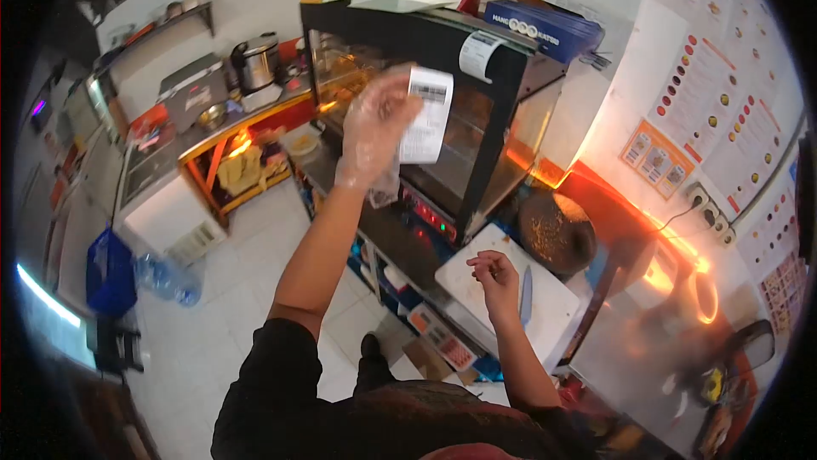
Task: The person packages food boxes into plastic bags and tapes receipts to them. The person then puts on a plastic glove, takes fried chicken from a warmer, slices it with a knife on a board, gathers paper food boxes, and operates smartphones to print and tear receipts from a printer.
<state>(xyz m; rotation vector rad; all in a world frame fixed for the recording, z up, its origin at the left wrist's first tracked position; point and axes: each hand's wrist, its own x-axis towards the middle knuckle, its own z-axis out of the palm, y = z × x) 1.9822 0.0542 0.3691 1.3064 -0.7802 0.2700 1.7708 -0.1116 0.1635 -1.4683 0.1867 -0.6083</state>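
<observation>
My left hand (376, 124), in a clear plastic glove, is raised in front of the glass display warmer (464, 120). Its thumb and fingers pinch a printed paper receipt (428, 115) by the left edge. A second printed slip (481, 55) hangs from the warmer's top edge. My right hand (495, 283), bare, hovers over a white cutting board (468, 266) with its fingers curled together; whether anything small is inside them I cannot make out. Beside it on the board lies a knife (526, 294) with a bluish blade.
A dark stone mortar (557, 232) with yellowish bits stands behind the board. Boxes, including a blue one (545, 30), lie on top of the warmer. A steel counter (651, 358) extends right. On the left floor are a blue basket (111, 273) and plastic bottles (170, 280).
</observation>
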